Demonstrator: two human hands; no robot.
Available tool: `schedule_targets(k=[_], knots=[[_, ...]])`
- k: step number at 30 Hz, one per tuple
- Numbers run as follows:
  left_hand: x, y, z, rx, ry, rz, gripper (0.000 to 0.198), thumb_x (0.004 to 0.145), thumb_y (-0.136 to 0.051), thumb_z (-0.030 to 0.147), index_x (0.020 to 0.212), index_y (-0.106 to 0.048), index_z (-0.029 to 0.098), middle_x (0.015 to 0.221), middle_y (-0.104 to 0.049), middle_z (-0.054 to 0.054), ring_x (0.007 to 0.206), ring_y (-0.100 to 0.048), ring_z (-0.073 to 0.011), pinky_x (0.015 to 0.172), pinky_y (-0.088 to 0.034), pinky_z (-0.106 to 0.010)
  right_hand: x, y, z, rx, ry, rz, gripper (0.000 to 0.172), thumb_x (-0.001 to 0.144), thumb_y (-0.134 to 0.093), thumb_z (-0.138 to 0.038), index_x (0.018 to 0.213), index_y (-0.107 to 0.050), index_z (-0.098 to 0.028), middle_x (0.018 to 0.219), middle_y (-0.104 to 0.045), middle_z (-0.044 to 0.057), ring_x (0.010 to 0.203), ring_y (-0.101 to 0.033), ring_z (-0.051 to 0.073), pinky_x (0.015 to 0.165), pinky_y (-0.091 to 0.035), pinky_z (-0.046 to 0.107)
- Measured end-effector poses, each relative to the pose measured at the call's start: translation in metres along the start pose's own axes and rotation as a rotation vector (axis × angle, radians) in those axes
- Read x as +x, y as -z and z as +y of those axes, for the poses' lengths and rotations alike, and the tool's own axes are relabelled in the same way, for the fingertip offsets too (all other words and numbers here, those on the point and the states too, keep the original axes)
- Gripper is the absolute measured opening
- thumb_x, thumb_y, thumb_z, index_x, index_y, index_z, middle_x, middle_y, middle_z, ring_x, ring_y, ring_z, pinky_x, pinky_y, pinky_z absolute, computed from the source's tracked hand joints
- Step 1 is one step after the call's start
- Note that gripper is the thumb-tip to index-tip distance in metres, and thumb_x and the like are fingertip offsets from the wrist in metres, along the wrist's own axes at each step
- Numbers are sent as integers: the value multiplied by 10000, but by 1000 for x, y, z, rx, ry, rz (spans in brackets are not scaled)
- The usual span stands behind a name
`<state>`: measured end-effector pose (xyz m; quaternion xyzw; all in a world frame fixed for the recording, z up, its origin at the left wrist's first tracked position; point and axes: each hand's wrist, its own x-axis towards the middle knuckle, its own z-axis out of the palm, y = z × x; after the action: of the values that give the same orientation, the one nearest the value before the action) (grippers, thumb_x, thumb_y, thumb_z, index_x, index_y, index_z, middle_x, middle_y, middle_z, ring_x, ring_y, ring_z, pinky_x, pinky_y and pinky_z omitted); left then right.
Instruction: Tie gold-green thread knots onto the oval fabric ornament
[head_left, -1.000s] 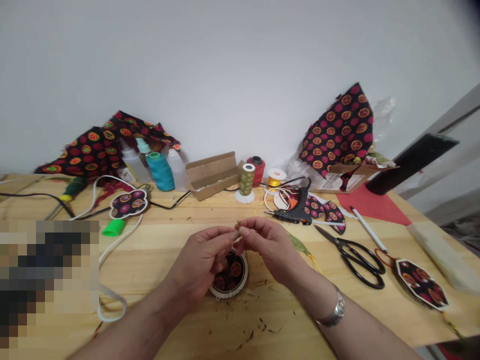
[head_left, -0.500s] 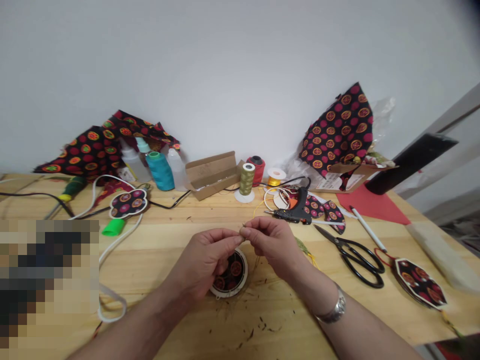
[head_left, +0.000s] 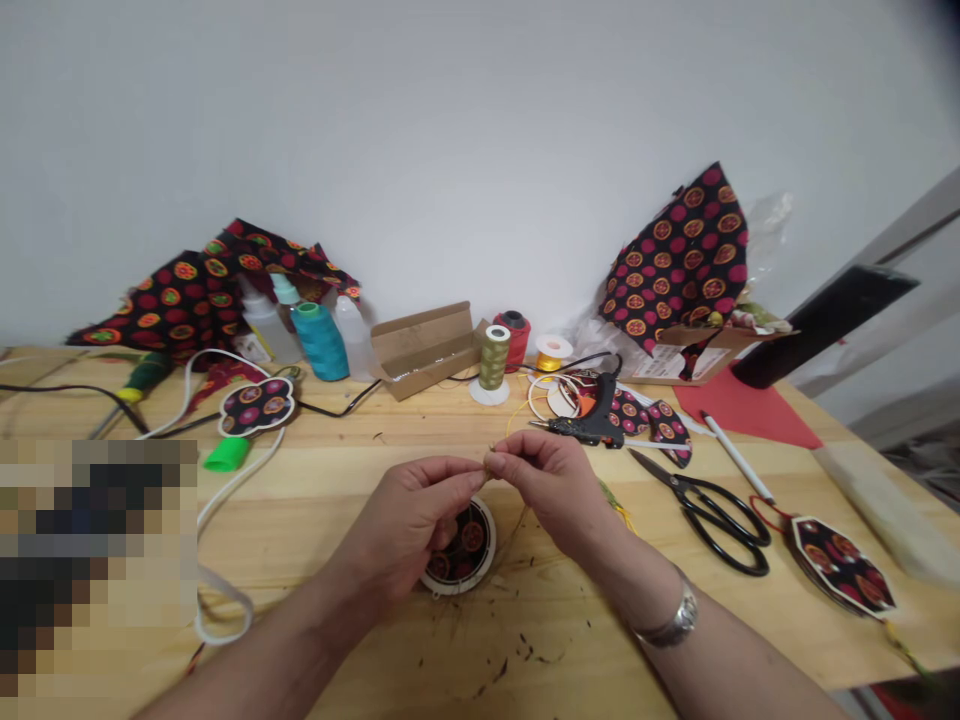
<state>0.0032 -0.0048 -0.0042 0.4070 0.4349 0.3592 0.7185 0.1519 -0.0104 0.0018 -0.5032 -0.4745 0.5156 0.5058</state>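
Observation:
Above the table's middle, my left hand and my right hand meet fingertip to fingertip. Both pinch a small bit of olive-yellow thread, mostly covered by the fingers. A round piece with a white rim and black patterned fabric lies under my left hand, which hides part of it. Thin strands trail beside that piece below my right hand. Green and yellow tassel threads show just past my right wrist.
Black-handled scissors and a black glue gun lie to the right. Behind stand a green thread spool, a cardboard box and a teal thread cone. A white cable curls at left. An octagonal fabric piece sits far right.
My right fingertips have shifted very slightly to the right, and the pinched thread shows a little more. The things on the table stay where they were.

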Motion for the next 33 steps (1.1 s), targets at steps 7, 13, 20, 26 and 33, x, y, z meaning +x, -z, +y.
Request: schedule_targets(k=[7,13,20,26,33], knots=[[0,0,-1,15,5,8,211,672,-689,328,754,-687,134,440,-407,76,363,-261,-18,359,-148,-174,-1,0,-3,-44,12,12,90,640,-659,-223,604,-615,-154,572,-588,-22,551,-483,93,567,-388,226],[-1,-1,-1,20,-5,17,224,669,-693,344,732,-676,130,458,-430,68,373,-271,-17,362,-162,-168,1,0,-1,-83,22,15,98,649,-651,-241,613,-620,-155,577,-592,-17,548,-485,96,557,-393,228],[-2,-1,-2,62,-20,44,221,657,-700,348,737,-678,143,482,-460,60,371,-293,-20,356,-168,-165,0,1,-3,-125,27,19,117,655,-646,-262,622,-621,-152,578,-587,-15,545,-479,95,546,-390,226],[-1,-1,-1,112,-25,53,233,670,-690,359,775,-687,151,503,-460,60,382,-291,-19,364,-171,-164,0,-1,-5,-108,-11,28,110,632,-653,-255,614,-616,-153,572,-579,-20,541,-473,95,546,-383,231],[-1,0,-2,55,-16,56,211,665,-698,338,747,-686,144,474,-450,67,384,-285,-21,370,-186,-162,-1,-1,-6,-83,-18,5,134,648,-656,-271,612,-614,-149,552,-551,-30,497,-432,74,500,-348,213]])
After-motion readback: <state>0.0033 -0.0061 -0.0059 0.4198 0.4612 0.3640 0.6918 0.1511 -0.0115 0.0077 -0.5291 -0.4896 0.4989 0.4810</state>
